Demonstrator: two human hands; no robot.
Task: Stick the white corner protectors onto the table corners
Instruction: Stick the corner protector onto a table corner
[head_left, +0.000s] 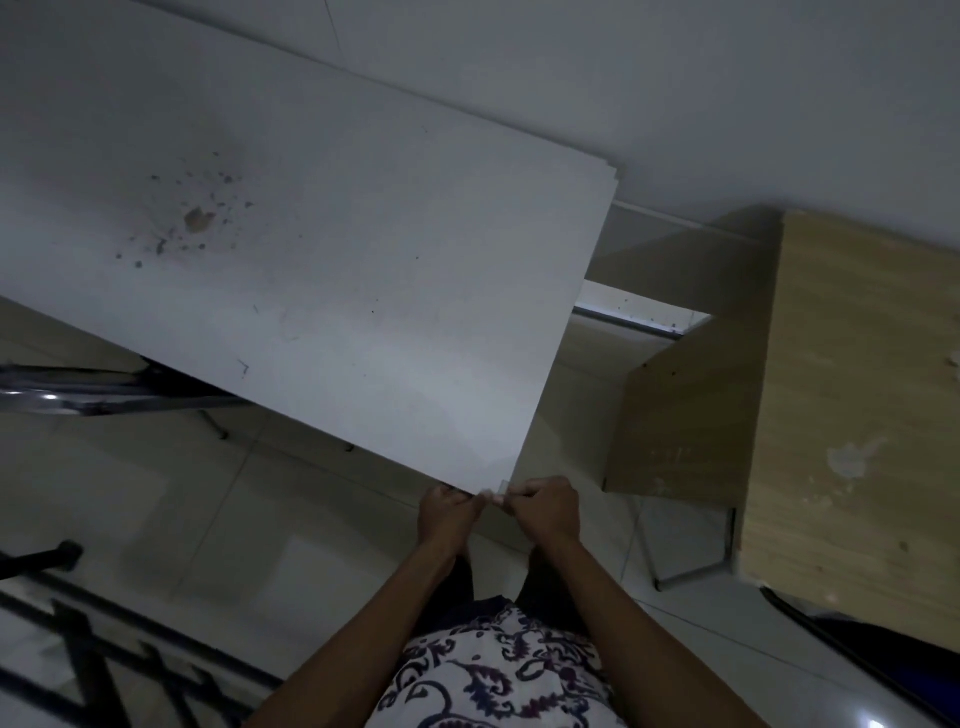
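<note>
A white table (322, 270) slants across the view, its near corner pointing at me just above my hands. A small pale corner protector (497, 490) sits at that corner. My left hand (449, 514) and my right hand (545, 506) meet at the corner with curled fingers pinching the protector from either side. The protector is mostly hidden by my fingertips.
A light wooden cabinet (852, 405) stands to the right, close to the table's right edge. Stains mark the tabletop (197, 218) at the left. Dark metal chair parts (104, 395) lie under the table's left side, and a dark railing (104, 660) crosses the bottom left. The floor is pale tile.
</note>
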